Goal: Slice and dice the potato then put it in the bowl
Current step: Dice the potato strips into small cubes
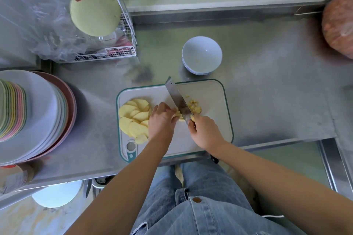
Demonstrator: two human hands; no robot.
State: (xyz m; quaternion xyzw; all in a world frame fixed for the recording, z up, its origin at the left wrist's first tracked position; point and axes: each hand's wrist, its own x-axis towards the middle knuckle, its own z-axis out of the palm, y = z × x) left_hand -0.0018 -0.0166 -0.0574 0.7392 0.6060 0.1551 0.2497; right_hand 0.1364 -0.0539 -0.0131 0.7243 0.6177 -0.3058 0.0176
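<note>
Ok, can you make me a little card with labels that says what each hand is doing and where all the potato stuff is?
left grip: holds potato piece on the cutting board
right grip: grips knife
knife: blade down on the piece
slices: fanned on board's left
diced bits: right of blade
bowl: beyond board, no potato seen

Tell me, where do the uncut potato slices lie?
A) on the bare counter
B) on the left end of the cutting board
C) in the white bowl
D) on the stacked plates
B: the potato slices lie fanned on the left end of the cutting board, and the bowl beyond it holds no slices.
</note>
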